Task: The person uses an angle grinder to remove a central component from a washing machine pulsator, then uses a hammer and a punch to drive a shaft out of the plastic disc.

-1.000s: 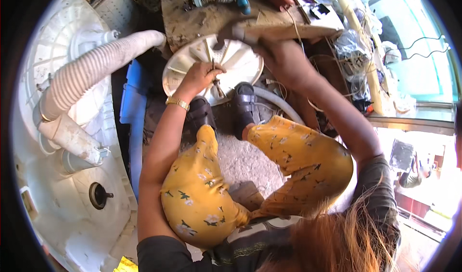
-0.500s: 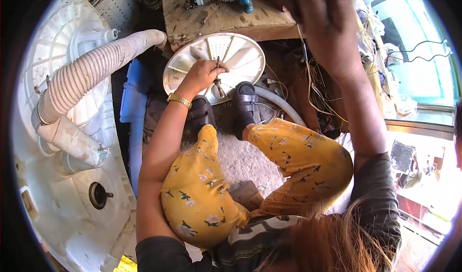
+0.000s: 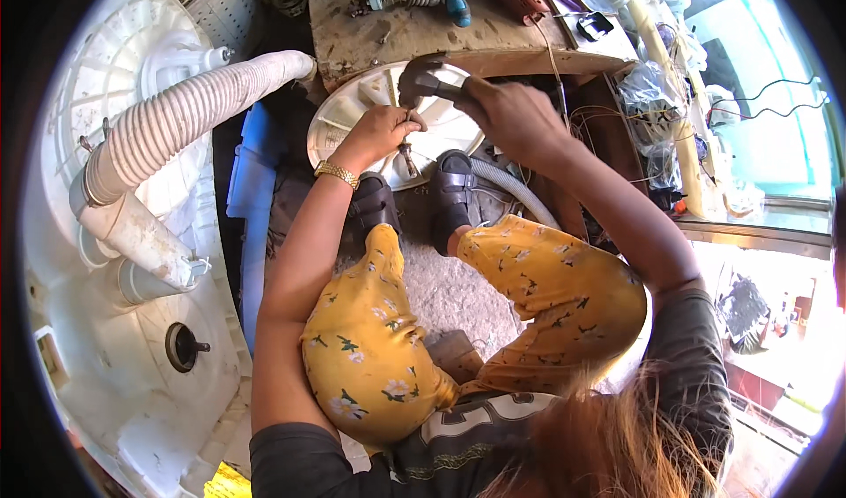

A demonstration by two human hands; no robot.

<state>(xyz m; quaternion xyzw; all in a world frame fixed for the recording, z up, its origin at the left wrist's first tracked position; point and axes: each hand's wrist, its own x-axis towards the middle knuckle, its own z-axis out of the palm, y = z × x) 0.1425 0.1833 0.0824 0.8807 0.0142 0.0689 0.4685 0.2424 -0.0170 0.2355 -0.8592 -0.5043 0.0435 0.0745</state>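
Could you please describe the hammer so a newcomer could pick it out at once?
Find the wooden bench at the picture's top, then the round white disc just below. The hammer shows over that disc, gripped in the right hand; its broad dark head sets it apart from the slim rod in the left hand.

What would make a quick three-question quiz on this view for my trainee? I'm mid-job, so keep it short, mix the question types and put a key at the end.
1. Multiple choice: what does the right hand hold?
A) a screwdriver
B) a hammer
C) a pair of pliers
2. True or false: the left hand grips a slim rod, and the round white disc shows behind that hand.
3. Fill in the blank: the gold band is on the person's ____ wrist.

Key: 1. B; 2. True; 3. left
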